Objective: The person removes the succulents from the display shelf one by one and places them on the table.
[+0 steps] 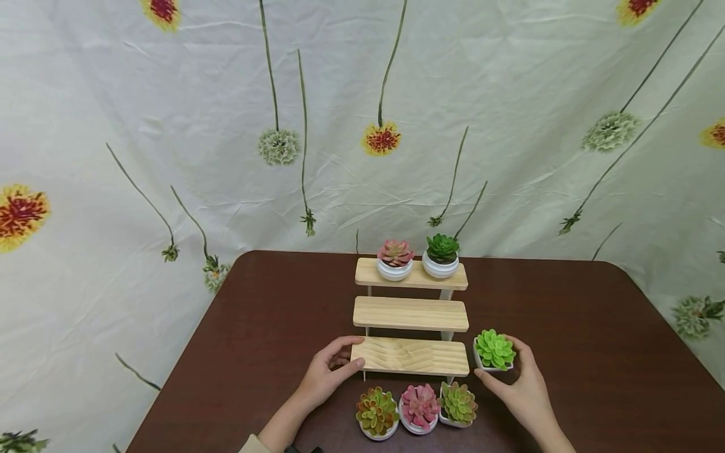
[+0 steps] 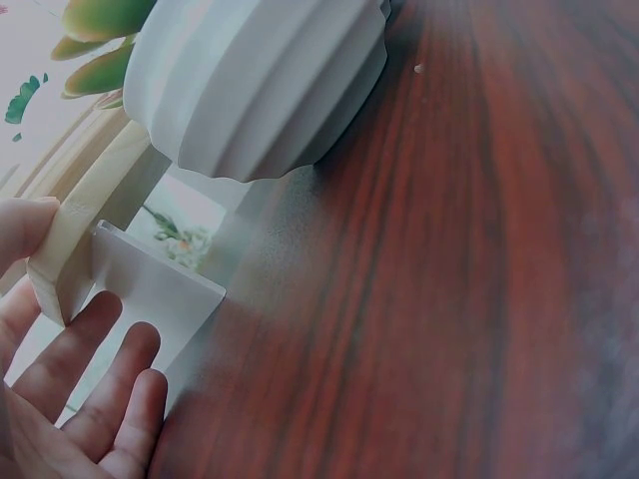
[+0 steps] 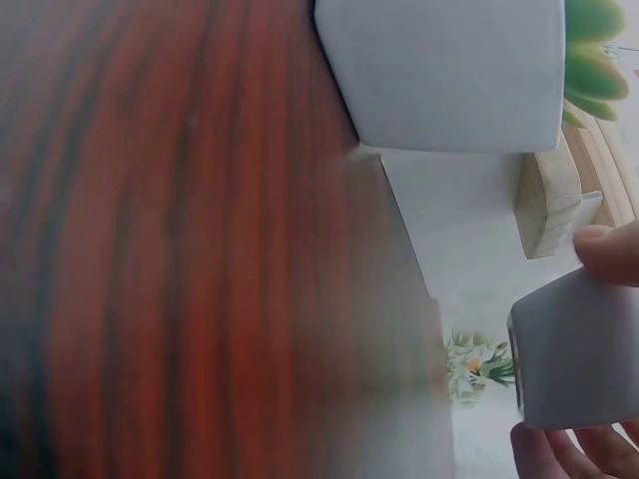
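My left hand (image 1: 330,370) pinches the left end of the lowest board of a three-step wooden shelf (image 1: 410,357), thumb on the near edge and index finger at the back. In the left wrist view the other fingers (image 2: 128,384) spread beside its clear end support. To the right of the shelf, my right hand (image 1: 522,382) grips a bright green succulent (image 1: 494,349) by its angular white pot (image 3: 579,349), thumb on one side and fingers on the other. In the right wrist view the pot is lifted off the table.
On the top board stand a pink succulent (image 1: 395,254) and a dark green succulent (image 1: 442,250). In front of the shelf, a red-green succulent (image 1: 377,412), a pink succulent (image 1: 420,406) and a green succulent with reddish tips (image 1: 458,402) line the dark table (image 1: 272,314). Behind hangs a flower-print cloth (image 1: 340,182).
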